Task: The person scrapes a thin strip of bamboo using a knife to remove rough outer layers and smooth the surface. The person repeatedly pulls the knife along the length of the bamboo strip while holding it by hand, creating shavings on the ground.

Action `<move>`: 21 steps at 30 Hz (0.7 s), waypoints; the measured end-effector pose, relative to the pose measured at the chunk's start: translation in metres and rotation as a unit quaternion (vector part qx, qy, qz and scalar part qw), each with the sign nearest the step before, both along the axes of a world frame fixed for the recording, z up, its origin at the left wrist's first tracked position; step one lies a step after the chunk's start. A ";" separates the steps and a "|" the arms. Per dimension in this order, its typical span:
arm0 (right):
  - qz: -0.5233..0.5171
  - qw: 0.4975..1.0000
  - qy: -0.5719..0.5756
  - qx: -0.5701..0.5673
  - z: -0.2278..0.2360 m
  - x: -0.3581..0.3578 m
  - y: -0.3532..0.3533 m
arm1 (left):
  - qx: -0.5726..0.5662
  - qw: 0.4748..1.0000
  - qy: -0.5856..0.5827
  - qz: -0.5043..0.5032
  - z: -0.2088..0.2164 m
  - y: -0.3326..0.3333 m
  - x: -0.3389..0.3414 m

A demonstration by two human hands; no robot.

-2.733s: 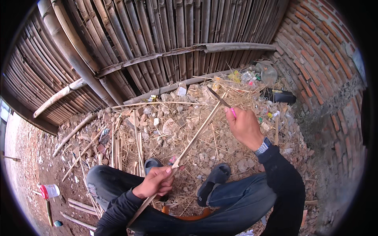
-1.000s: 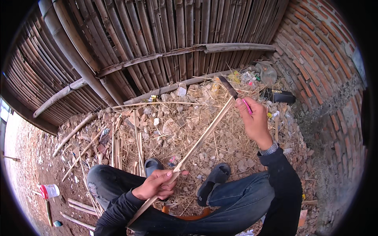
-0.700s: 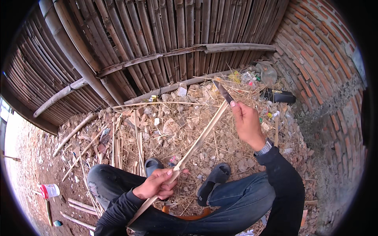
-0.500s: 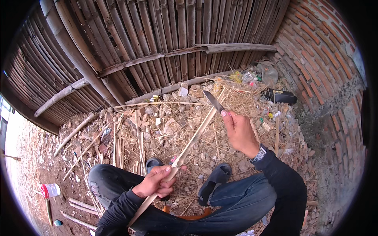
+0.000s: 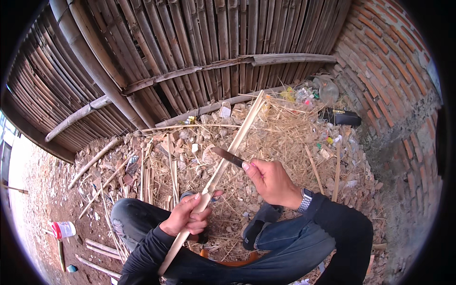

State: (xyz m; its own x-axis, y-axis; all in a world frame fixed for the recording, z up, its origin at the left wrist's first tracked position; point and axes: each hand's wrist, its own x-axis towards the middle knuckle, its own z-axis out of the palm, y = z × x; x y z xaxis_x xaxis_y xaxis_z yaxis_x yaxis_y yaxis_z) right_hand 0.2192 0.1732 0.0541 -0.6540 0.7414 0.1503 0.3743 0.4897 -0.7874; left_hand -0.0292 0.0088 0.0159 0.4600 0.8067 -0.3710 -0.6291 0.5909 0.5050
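A long pale bamboo strip (image 5: 242,132) slants from my lap up and away to the right. My left hand (image 5: 189,214) is closed around its lower part, above my left thigh. In my right hand (image 5: 274,182) is a knife (image 5: 229,156), gripped with the thumb along it. Its dark blade points left and lies across the strip, well above my left hand; whether it touches the strip I cannot tell. The handle is hidden inside my right fist.
Straw, shavings and rubble (image 5: 199,142) cover the ground. A bamboo wall (image 5: 213,38) rises ahead and a brick wall (image 5: 389,71) on the right. Several cut strips (image 5: 172,166) lie left of centre. A white and red bucket (image 5: 66,229) stands far left; a black case (image 5: 342,116) lies at right.
My right hand has drawn the knife back toward me and leftward, down along the strip from near its far end. My left hand keeps its grip, and the strip stands slightly steeper.
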 end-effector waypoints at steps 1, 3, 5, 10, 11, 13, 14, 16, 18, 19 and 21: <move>-0.037 0.999 0.020 0.021 0.002 0.002 0.011 | 0.000 1.000 -0.006 -0.006 0.002 -0.001 0.000; -0.113 0.990 0.058 0.062 0.005 0.008 0.036 | -0.004 0.998 -0.055 -0.014 0.000 -0.005 0.000; -0.175 0.977 0.067 0.103 0.007 0.020 0.061 | -0.010 0.998 -0.055 -0.030 -0.003 -0.007 0.004; -0.185 0.977 0.037 0.100 0.009 0.029 0.060 | 0.007 0.999 0.005 -0.043 -0.002 -0.004 0.009; -0.150 0.986 0.028 0.071 0.005 0.025 0.051 | 0.006 0.999 0.009 -0.031 -0.001 -0.003 0.008; -0.082 0.996 0.008 0.016 -0.004 0.014 0.025 | 0.007 1.000 0.016 -0.010 0.001 0.002 0.007; -0.063 0.998 0.012 0.010 -0.007 0.007 0.013 | 0.006 1.000 0.019 -0.003 0.001 0.003 0.006; -0.023 0.999 0.022 -0.001 -0.009 -0.004 -0.007 | 0.005 1.000 0.027 0.013 0.002 0.004 0.005; -0.011 0.999 -0.004 -0.031 -0.004 -0.005 -0.014 | 0.008 0.999 0.033 0.016 0.003 0.002 0.004; -0.008 0.999 -0.020 -0.045 -0.003 -0.003 -0.017 | 0.009 0.999 0.036 0.015 0.004 0.003 0.005; 0.028 0.999 0.005 -0.043 -0.009 -0.009 -0.034 | 0.013 0.999 0.039 0.017 0.005 0.003 0.006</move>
State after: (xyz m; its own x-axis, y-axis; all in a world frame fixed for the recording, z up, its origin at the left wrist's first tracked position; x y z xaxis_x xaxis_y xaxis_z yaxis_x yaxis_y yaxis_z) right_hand 0.2099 0.1395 0.0449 -0.6937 0.7140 0.0949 0.3400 0.4408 -0.8307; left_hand -0.0228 0.0123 0.0206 0.4026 0.8314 -0.3831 -0.6074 0.5557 0.5677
